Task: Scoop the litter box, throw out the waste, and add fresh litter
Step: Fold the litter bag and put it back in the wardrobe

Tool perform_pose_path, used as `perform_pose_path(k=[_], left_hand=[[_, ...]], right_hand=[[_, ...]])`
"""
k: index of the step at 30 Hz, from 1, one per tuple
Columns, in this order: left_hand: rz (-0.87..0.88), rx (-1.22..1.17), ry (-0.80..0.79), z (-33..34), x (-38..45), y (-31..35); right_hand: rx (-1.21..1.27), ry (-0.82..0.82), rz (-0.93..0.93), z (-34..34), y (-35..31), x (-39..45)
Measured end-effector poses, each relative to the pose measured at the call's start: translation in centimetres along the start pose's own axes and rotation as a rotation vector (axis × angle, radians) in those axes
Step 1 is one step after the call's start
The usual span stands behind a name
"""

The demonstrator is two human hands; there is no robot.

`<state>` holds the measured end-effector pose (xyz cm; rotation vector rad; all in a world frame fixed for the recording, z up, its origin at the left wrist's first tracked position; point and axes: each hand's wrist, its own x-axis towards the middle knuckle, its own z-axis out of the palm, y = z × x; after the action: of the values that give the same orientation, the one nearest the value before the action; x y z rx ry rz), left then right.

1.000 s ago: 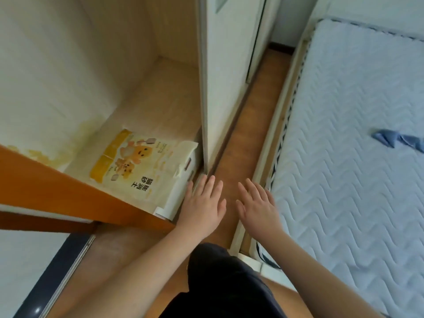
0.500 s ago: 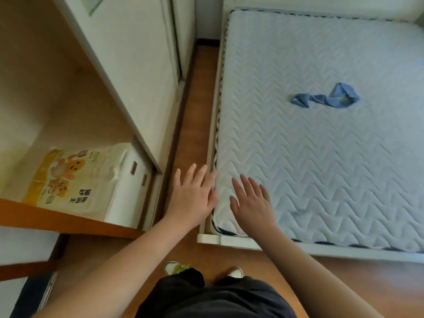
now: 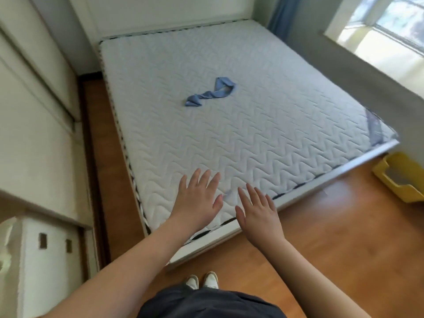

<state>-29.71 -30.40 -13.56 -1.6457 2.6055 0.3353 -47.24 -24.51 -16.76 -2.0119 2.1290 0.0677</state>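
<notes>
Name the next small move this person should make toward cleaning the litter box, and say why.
Probably turn and step right toward the yellow box on the floor past the bed's corner. Both the left hand and right hand are open and hold nothing, with no scoop in sight.

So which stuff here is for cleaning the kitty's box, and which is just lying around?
For the job:
- yellow litter box, on the floor at the right, partly out of view
- white bag low in the cupboard, probably the litter
- left hand and right hand, both open, holding nothing

Just lying about:
- blue cloth on the mattress
</notes>
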Motion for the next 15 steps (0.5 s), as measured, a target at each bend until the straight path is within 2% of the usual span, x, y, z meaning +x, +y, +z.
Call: perform_pose_path(k=[5,11,15], left_hand=[[0.264,0.058,-0.05,1.3,2.6,5.4],[0.521,0.013,0.001,3.6,4.2,13.4],[0.665,0.058,-0.067,4.7,4.4,19.5]], right_hand=[[0.039,0.013,0.239,-0.5,4.2,-3.9],[0.077,0.072,0.517,-0.1,9.8,-9.2],[0.138,0.085,0.676,0.0,14.0,-12.8]])
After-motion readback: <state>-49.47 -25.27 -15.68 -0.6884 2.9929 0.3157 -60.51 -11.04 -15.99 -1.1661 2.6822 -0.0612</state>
